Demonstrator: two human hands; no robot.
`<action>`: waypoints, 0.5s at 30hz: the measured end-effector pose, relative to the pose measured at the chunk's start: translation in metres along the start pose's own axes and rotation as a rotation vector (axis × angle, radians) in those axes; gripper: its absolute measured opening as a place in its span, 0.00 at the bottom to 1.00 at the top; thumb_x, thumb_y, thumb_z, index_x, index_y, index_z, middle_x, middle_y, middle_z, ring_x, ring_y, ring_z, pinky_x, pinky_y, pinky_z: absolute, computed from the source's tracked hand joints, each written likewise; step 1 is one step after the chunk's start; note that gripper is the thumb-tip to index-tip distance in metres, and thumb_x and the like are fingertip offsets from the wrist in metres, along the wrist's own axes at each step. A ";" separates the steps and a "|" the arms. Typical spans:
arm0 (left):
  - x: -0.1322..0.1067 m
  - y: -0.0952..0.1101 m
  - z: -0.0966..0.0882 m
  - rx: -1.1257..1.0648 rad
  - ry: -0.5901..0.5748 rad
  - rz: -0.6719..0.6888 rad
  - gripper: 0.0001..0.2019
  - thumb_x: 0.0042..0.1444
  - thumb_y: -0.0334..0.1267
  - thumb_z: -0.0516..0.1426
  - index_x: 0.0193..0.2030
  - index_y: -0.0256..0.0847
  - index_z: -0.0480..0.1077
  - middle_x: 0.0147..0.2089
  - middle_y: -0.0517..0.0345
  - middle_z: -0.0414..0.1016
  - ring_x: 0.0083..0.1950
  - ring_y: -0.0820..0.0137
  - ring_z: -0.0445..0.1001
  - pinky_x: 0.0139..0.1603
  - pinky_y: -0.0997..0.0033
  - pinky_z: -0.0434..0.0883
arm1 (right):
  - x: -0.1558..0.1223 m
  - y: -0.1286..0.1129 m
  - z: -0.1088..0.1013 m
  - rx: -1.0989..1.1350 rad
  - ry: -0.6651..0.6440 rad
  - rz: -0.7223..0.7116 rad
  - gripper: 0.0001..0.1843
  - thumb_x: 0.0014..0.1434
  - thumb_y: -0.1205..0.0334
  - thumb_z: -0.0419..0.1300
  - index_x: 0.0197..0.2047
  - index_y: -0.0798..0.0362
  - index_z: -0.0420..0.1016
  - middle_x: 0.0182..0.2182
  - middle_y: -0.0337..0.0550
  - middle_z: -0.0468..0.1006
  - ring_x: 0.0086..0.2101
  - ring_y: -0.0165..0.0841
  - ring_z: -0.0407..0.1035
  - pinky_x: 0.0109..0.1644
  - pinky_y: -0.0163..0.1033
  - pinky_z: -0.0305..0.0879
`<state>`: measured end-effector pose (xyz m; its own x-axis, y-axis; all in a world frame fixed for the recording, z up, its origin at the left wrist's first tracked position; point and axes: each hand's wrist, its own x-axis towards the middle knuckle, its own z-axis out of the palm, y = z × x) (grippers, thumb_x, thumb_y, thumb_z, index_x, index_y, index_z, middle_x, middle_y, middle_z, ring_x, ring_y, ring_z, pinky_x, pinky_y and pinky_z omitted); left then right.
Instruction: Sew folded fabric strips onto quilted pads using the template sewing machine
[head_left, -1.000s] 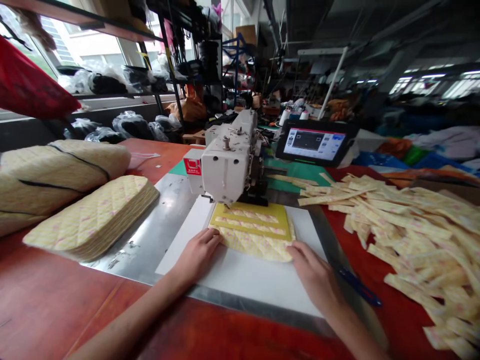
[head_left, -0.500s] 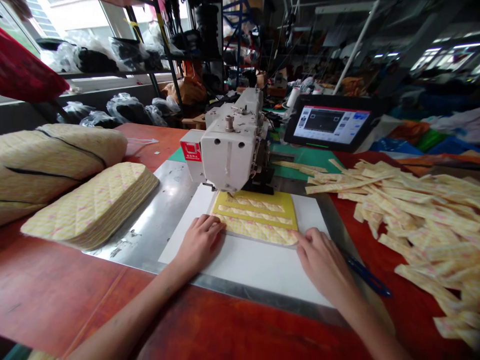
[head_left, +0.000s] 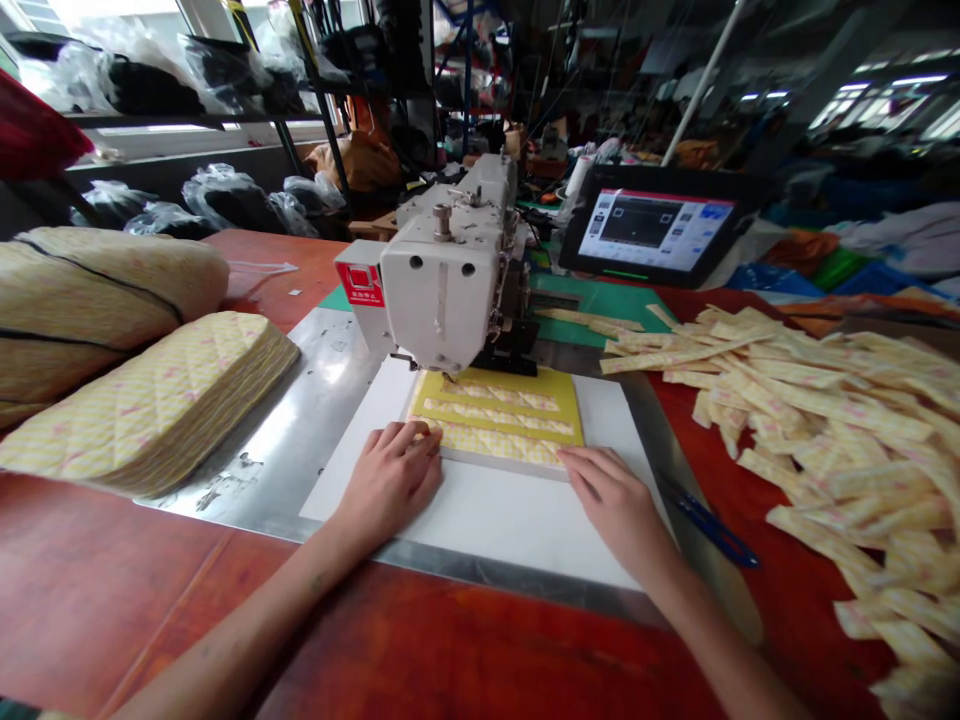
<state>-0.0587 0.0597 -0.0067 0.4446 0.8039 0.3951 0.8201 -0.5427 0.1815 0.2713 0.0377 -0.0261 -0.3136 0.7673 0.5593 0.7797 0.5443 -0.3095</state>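
A yellow checked quilted fabric panel (head_left: pixel 499 442) lies partly under a yellow slotted template (head_left: pixel 566 395) on a white sheet (head_left: pixel 450 515). More of the quilted cloth shows through the template's slots. My left hand (head_left: pixel 397 465) is closed at the panel's near left corner, fingers bent and close together. At the near right corner, my right hand (head_left: pixel 611 495) pinches the edge with its fingertips; its thumb is partly hidden. Just beyond stands the white head of a sewing machine (head_left: pixel 442 300), its needle area over the template's far left part.
A stack of quilted panels (head_left: pixel 165 400) and a tied bundle (head_left: pixel 97 300) lie on the left. Many cut fabric strips (head_left: pixel 840 420) are heaped at right, near blue thread snips (head_left: pixel 712 525). Behind them stands a lit control screen (head_left: pixel 656 225).
The view has shifted slightly, moving the scene left and up. My right hand's fingers have come together at the panel's right corner. My left hand stays at its corner.
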 end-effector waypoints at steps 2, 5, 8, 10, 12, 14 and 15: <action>-0.001 -0.002 0.000 -0.035 0.017 -0.005 0.14 0.69 0.37 0.54 0.58 0.41 0.73 0.55 0.48 0.77 0.54 0.58 0.74 0.51 0.55 0.69 | 0.000 -0.002 0.000 -0.011 0.027 -0.004 0.14 0.69 0.72 0.56 0.53 0.51 0.77 0.46 0.47 0.81 0.48 0.38 0.76 0.55 0.46 0.76; -0.003 -0.004 -0.002 -0.081 0.034 -0.007 0.11 0.69 0.36 0.54 0.54 0.41 0.74 0.54 0.50 0.78 0.53 0.60 0.74 0.52 0.57 0.69 | -0.001 -0.005 0.000 -0.033 0.053 -0.024 0.12 0.68 0.72 0.58 0.52 0.52 0.77 0.46 0.47 0.81 0.47 0.39 0.76 0.54 0.46 0.76; -0.005 -0.004 -0.005 -0.077 0.038 -0.023 0.11 0.69 0.36 0.53 0.52 0.41 0.74 0.50 0.50 0.77 0.50 0.60 0.73 0.51 0.57 0.69 | -0.003 -0.003 0.001 -0.038 0.061 -0.057 0.12 0.68 0.70 0.59 0.52 0.51 0.77 0.46 0.47 0.81 0.47 0.39 0.76 0.54 0.46 0.76; -0.006 -0.004 -0.007 -0.055 0.041 -0.057 0.11 0.69 0.37 0.53 0.51 0.42 0.75 0.47 0.48 0.75 0.46 0.61 0.73 0.48 0.58 0.69 | -0.004 -0.001 0.001 -0.039 0.057 -0.083 0.11 0.68 0.69 0.60 0.52 0.51 0.77 0.46 0.46 0.81 0.48 0.39 0.76 0.54 0.46 0.75; -0.006 -0.003 -0.008 -0.046 0.033 -0.085 0.12 0.70 0.38 0.52 0.50 0.42 0.76 0.43 0.49 0.72 0.42 0.62 0.71 0.45 0.59 0.69 | -0.003 0.000 0.001 -0.048 0.056 -0.105 0.11 0.68 0.68 0.60 0.52 0.51 0.76 0.46 0.46 0.81 0.47 0.39 0.76 0.54 0.45 0.75; -0.005 -0.004 -0.007 -0.067 0.010 -0.093 0.12 0.70 0.38 0.51 0.49 0.42 0.76 0.40 0.50 0.71 0.40 0.63 0.72 0.43 0.59 0.68 | -0.002 0.000 0.000 -0.065 0.060 -0.122 0.10 0.69 0.68 0.59 0.52 0.51 0.76 0.45 0.45 0.81 0.47 0.38 0.76 0.53 0.44 0.75; -0.005 -0.004 -0.007 -0.086 -0.007 -0.093 0.13 0.71 0.38 0.50 0.49 0.42 0.76 0.39 0.51 0.71 0.40 0.63 0.72 0.43 0.60 0.68 | -0.002 -0.001 -0.001 -0.075 0.063 -0.128 0.09 0.69 0.68 0.59 0.51 0.51 0.76 0.45 0.45 0.81 0.46 0.38 0.76 0.53 0.44 0.75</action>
<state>-0.0672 0.0561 -0.0030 0.3708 0.8531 0.3671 0.8241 -0.4845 0.2935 0.2720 0.0357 -0.0263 -0.3804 0.6691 0.6384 0.7743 0.6079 -0.1757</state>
